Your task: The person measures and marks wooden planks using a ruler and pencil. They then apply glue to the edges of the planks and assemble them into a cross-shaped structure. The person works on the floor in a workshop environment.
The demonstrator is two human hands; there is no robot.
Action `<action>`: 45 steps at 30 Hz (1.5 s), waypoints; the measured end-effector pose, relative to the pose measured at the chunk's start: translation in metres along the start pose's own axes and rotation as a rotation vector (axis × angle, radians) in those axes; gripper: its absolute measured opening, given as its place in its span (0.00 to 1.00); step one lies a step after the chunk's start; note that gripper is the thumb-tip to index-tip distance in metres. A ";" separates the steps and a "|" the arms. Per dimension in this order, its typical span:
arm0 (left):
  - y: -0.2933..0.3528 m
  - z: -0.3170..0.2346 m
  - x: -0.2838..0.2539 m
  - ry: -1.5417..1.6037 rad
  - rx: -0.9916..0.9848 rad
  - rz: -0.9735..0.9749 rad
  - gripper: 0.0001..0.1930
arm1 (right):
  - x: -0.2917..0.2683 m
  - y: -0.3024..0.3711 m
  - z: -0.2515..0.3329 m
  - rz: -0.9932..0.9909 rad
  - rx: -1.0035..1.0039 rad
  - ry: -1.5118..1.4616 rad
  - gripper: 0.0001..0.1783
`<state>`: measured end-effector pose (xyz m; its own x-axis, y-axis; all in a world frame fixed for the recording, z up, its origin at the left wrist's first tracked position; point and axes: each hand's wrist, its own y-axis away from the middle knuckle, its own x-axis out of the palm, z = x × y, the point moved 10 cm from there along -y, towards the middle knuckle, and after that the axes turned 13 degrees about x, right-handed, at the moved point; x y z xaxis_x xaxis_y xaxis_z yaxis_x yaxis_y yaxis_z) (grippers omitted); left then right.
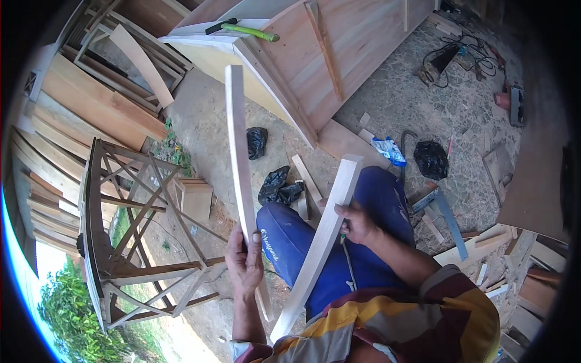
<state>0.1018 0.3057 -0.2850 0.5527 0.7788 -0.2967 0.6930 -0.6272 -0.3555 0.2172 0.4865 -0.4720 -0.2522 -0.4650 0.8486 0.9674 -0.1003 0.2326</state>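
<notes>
My left hand (244,260) is closed around a long, slim pale wooden strip (236,151), held roughly upright near its lower part. My right hand (356,222) grips a thicker pale wooden batten (321,248), which slants across my lap from the lower left to the upper right. The two pieces are apart, with their lower ends close to each other. A small green thing shows under my right fingers, too hidden to name. Beneath both hands are my blue trousers (375,272).
A large wooden panel structure (302,66) stands ahead, a green-handled hammer (251,31) on top. A wooden trestle frame (145,224) is at left, near stacked boards (91,97). A blue-bladed square (451,221), black plastic bags (431,159) and wood offcuts lie on the floor.
</notes>
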 end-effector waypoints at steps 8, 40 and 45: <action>0.055 0.052 0.100 -0.286 0.066 0.340 0.18 | 0.004 0.007 -0.001 -0.021 0.002 -0.006 0.25; 0.094 0.079 0.112 0.209 -0.355 0.578 0.40 | -0.017 0.007 0.043 -0.368 -0.192 0.100 0.20; 0.088 0.095 0.119 0.485 -0.533 0.491 0.32 | -0.018 -0.012 0.050 -0.385 -0.110 0.152 0.21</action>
<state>0.1853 0.3423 -0.4356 0.8979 0.4153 0.1458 0.3816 -0.8996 0.2122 0.2091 0.5403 -0.4664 -0.5975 -0.4988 0.6278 0.8018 -0.3813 0.4602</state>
